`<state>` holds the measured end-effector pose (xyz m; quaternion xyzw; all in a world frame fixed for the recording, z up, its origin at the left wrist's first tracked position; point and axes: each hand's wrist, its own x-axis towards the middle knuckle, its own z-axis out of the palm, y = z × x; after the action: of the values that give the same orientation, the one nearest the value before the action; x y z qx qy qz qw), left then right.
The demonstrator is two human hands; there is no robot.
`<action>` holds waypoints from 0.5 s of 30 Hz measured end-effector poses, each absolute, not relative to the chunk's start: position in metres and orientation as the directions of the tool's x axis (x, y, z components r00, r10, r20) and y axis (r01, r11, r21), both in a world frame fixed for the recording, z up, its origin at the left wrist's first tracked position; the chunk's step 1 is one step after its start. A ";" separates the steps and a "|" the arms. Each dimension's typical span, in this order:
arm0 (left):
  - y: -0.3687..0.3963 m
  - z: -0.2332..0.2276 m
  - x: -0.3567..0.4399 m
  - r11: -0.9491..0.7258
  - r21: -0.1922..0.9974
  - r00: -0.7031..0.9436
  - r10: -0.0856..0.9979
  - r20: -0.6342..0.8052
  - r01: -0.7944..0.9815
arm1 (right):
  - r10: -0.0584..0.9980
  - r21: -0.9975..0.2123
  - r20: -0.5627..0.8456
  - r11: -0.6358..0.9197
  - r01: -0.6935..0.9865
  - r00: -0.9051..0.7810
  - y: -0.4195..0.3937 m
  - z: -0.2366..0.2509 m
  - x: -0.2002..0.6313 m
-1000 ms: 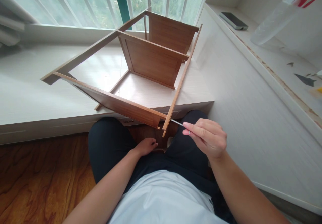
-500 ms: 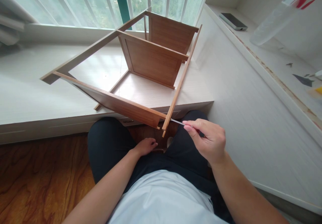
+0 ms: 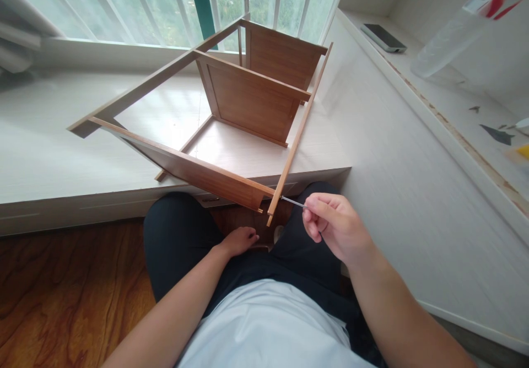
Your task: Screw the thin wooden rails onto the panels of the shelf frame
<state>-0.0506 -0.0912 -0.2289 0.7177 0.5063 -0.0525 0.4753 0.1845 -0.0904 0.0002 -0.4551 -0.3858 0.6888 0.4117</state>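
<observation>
A person sits facing a window, seen from above, with a half-built wooden shelf frame (image 3: 231,114) lying tilted on a pale counter (image 3: 41,153) and jutting out over the lap.

The right hand (image 3: 336,227) pinches a thin metal tool (image 3: 292,202), probably a small hex key or screwdriver, whose tip meets the outer face of the frame's near right rail, just beside the corner joint. Compared with a second ago, the fingers have curled in over the tool and the wrist has rolled, while the tip has stayed at the same spot on the rail. That suggests the tool is being turned in a fastener, though the fastener itself is too small to see.

The left hand (image 3: 239,241) rests loosely between the thighs, below the frame's corner. Its grip is hard to read: the fingers are curled, but I cannot tell whether they hold anything.

Counted: 2 hands, 1 tool, 1 frame made of 2 long rails joined by 3 cross panels. On the ledge to the right lie 1 dark phone (image 3: 382,37) and 1 clear plastic package (image 3: 463,23) with a red label.
</observation>
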 end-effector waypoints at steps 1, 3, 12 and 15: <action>-0.091 -0.229 -0.050 -0.042 0.629 0.484 0.678 -0.553 0.777 | 0.893 -0.866 -0.338 -0.419 -0.272 -0.298 -0.089 0.000 0.184; -0.091 -0.228 -0.050 -0.049 0.628 0.486 0.680 -0.548 0.777 | 0.843 -0.786 -0.371 -0.508 -0.352 -0.389 -0.088 -0.001 0.183; -0.091 -0.226 -0.050 -0.034 0.629 0.482 0.676 -0.558 0.776 | 0.802 -0.747 -0.388 -0.562 -0.356 -0.454 -0.088 -0.004 0.185; -0.091 -0.226 -0.050 -0.034 0.627 0.479 0.678 -0.558 0.778 | 0.878 -0.883 -0.344 -0.423 -0.204 -0.332 -0.088 -0.001 0.190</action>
<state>-0.0501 -0.0912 -0.2257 0.7170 0.5079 -0.0528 0.4746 0.1905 -0.0882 -0.0014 -0.4392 -0.3837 0.7201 0.3759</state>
